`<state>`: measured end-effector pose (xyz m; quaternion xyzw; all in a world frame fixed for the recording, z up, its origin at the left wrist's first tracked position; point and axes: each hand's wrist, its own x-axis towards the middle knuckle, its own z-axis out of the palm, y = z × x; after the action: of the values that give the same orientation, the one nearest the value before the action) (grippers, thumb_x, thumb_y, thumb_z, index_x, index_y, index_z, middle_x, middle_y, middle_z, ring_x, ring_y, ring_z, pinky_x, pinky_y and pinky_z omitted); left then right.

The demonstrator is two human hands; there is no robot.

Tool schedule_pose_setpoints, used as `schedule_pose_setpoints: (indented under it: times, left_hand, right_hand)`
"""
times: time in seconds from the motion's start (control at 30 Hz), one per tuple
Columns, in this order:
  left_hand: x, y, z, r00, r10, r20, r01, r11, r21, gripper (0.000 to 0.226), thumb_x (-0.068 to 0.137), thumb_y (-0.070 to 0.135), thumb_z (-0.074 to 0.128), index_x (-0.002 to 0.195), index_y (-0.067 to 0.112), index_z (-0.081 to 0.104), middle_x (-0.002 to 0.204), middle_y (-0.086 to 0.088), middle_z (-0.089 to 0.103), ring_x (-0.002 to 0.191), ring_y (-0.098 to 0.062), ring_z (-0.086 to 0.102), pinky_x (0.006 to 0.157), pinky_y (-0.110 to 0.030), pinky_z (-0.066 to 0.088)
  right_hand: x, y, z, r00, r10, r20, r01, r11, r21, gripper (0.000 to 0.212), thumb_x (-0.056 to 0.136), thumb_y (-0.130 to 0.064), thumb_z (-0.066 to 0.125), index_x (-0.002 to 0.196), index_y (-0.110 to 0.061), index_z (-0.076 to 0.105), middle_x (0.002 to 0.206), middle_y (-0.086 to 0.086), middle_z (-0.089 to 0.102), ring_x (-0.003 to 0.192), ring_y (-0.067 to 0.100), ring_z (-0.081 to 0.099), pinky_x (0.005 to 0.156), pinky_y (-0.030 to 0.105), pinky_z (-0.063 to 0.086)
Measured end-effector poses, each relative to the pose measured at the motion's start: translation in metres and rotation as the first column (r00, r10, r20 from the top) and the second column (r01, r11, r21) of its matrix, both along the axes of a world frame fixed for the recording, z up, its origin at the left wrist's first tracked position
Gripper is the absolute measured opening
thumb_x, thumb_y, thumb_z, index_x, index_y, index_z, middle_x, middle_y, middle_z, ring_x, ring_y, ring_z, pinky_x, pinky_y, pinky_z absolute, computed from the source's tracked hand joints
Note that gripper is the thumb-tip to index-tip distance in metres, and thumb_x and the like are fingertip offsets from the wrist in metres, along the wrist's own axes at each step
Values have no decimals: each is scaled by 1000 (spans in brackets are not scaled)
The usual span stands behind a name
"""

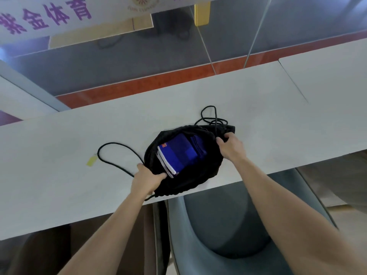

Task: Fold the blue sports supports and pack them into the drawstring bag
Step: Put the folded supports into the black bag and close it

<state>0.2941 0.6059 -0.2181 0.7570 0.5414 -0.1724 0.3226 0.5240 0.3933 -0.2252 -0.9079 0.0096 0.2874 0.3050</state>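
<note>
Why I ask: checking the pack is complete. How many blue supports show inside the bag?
2. A white-edged support lies left inside the drawstring bag; a darker folded support sits right of it. More may be hidden underneath.

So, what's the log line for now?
left hand: grips black fabric drawstring bag | right hand: grips bag | folded blue supports: inside

A person's left hand (146, 180) and right hand (231, 146) gripped opposite edges of the open mouth of a black drawstring bag (195, 179) on a white table (69, 139). Folded blue sports supports (178, 153) lay inside, between the two grips; black cords (114, 143) looped outward beyond each hand.
</note>
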Motion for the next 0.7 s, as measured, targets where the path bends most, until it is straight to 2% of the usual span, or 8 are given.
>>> schedule_pose_setpoints:
  times: [0.1, 0.2, 0.27, 0.37, 0.43, 0.53, 0.6, 0.7]
  left_hand:
    - [-7, 7, 2, 999, -19, 47, 20, 1000, -11, 34, 83, 34, 72, 104, 8, 72, 94, -11, 77, 85, -31, 75, 69, -37, 61]
    - [-4, 11, 17, 975, 14, 220, -30, 997, 67, 19, 98, 27, 63, 101, 9, 68, 91, -9, 73, 90, -35, 72, 69, -39, 55]
    - [-5, 13, 27, 950, -7, 312, -27, 994, 106, 19, 104, 34, 59, 107, 16, 65, 96, -5, 74, 95, -33, 71, 77, -44, 59]
    - [-12, 15, 35, 909, -34, 416, -56, 978, 203, 15, 111, 38, 55, 112, 24, 61, 96, 1, 74, 92, -31, 70, 76, -42, 56]
    - [-16, 15, 39, 888, -51, 456, -81, 961, 264, 11, 113, 36, 53, 112, 25, 56, 91, 2, 73, 85, -30, 68, 71, -41, 50]
    - [-18, 15, 45, 867, -102, 488, -15, 973, 229, 10, 115, 38, 48, 109, 30, 49, 79, -2, 69, 73, -30, 66, 65, -44, 51]
    - [-18, 13, 49, 862, -125, 492, 35, 982, 188, 12, 115, 39, 47, 106, 32, 46, 70, -5, 64, 63, -29, 63, 59, -44, 51]
    - [-21, 20, 55, 869, -182, 460, 34, 950, 311, 14, 116, 39, 46, 108, 28, 44, 73, -5, 66, 67, -33, 66, 60, -48, 56]
  right_hand:
    - [8, -1, 5, 999, 41, -18, -41, 999, 2, 33, 98, -27, 70, 126, -11, 69, 104, 6, 76, 97, 25, 73, 85, 35, 57]
    - [10, -4, 13, 998, 53, -40, -52, 998, 30, 14, 88, -15, 70, 100, -12, 76, 83, 8, 80, 76, 26, 78, 83, 43, 67]
    - [6, -5, 13, 996, 70, -60, -69, 998, 12, 16, 93, -22, 69, 108, -18, 68, 94, 10, 81, 71, 28, 81, 85, 44, 68]
    - [0, -4, 0, 992, -31, -119, 41, 995, 87, 27, 105, -22, 53, 121, -7, 69, 88, 13, 82, 59, 32, 80, 79, 49, 69]
    - [-7, 0, -6, 986, -40, -162, 63, 988, 140, 25, 107, -26, 55, 124, -12, 67, 86, 14, 81, 58, 34, 80, 66, 47, 70]
    - [-24, 7, -1, 981, 164, -105, -153, 982, 111, 20, 103, -37, 71, 116, -26, 61, 80, 11, 80, 53, 25, 77, 49, 30, 59]
    - [-32, 14, 1, 976, 214, -32, -213, 976, 44, 19, 101, -35, 73, 108, -17, 70, 81, 10, 79, 65, 27, 78, 62, 34, 61]
    - [-34, 17, 15, 983, 147, 108, -147, 989, -1, 17, 97, -29, 71, 95, -12, 73, 89, 10, 78, 92, 35, 76, 78, 37, 58]
